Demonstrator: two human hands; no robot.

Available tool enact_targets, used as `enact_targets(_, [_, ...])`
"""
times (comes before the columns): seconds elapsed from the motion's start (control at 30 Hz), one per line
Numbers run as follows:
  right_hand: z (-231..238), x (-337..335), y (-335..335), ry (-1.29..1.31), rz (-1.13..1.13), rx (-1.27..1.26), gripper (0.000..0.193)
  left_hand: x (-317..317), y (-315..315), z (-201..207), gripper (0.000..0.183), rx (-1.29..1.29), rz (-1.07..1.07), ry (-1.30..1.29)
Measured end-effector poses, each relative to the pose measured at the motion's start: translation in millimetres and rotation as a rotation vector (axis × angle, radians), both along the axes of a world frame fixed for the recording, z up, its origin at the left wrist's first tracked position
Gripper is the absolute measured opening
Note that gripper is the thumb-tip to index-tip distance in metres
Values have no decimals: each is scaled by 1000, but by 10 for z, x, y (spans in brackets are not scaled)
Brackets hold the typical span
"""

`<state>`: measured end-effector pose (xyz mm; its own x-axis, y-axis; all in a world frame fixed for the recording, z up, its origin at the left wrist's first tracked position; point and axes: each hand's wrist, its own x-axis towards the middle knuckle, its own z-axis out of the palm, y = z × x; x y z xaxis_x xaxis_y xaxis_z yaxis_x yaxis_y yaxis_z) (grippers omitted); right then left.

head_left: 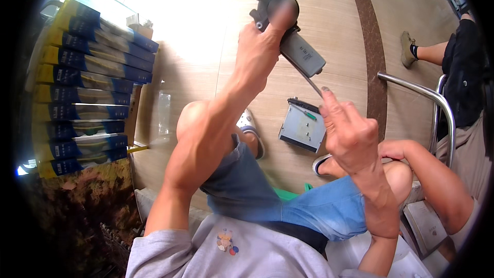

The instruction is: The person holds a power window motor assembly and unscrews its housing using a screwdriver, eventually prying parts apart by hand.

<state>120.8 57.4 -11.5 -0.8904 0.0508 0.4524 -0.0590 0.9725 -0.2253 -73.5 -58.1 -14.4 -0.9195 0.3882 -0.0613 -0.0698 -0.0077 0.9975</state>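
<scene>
My left hand (262, 41) grips a small electric gear motor with a round black housing (265, 7) and a grey metal can (303, 54). It is held out over the floor, the thumb blurred on top of the black housing. A thin dark metal rod (311, 83) runs along the can's lower side. My right hand (350, 128) is closed round the near end of this rod, with index finger and thumb close to the can. Whatever handle the rod has is hidden in my fist, and its far tip is lost behind the motor.
On the tiled floor lies a flat silver metal box (301, 128) with a green-handled tool (310, 115) and several small screws on it. Blue and yellow boxes (87, 92) are stacked at left. A bent metal rail (422, 90) and another person's arm (437, 175) are at right.
</scene>
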Motion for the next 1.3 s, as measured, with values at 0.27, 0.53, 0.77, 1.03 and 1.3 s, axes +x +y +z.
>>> enact_targets(0.27, [102, -11, 200, -124, -6, -558, 22, 14, 108, 64, 40, -23, 2, 6])
enact_targets(0.53, [95, -118, 172, -480, -82, -1178, 35, -117, 95, 180, 54, 25, -35, 135])
enact_targets(0.77, [-214, -87, 451, -417, 11, -590, 29, -120, 101, 117, 44, 134, -12, -109])
enact_targets(1.03, [-2036, 266, 705, -825, -328, -716, 23, -48, -214, 222, 28, 528, -146, -327])
enact_targets(1.3, [-3077, 514, 172, -512, -512, -655, 32, 137, -167, 267, 23, 581, -215, -409])
